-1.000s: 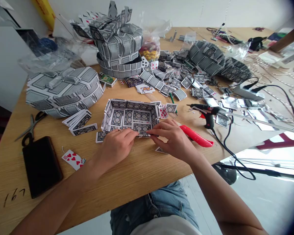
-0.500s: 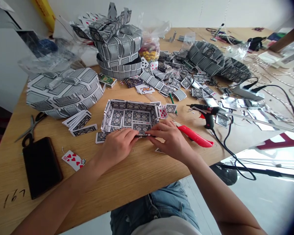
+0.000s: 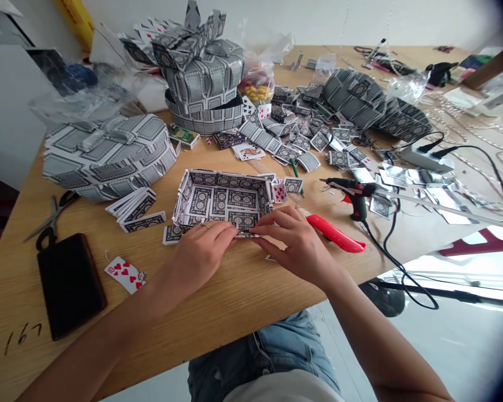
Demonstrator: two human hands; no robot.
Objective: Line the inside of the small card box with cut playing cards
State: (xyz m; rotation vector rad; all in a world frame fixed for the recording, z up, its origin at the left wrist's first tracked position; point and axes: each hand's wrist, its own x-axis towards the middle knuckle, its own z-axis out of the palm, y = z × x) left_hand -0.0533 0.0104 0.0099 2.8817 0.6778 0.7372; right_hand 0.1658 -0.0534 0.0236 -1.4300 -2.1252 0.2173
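A shallow open box made of playing cards (image 3: 220,202) lies on the table in front of me, its floor and walls covered with black-and-white card backs. My left hand (image 3: 207,245) pinches the box's near wall from the left, a ring on one finger. From the right, my right hand (image 3: 291,237) grips the same wall near its right corner, thumb outside and fingers over the rim. The fingertips of both hands are close together on that edge. Loose cards (image 3: 172,235) stick out by the box's left corner. A red-handled cutter (image 3: 337,233) rests beside my right hand.
A hot glue gun (image 3: 347,192) with its cable lies to the right. Scissors (image 3: 52,220), a black phone (image 3: 71,285) and a ten of hearts (image 3: 124,273) are at left. Large woven card pieces (image 3: 109,156) and scattered cards (image 3: 293,142) fill the back.
Both hands stay on the near wall of the box. The fingers have shifted only slightly along its edge, and the view has moved a little.
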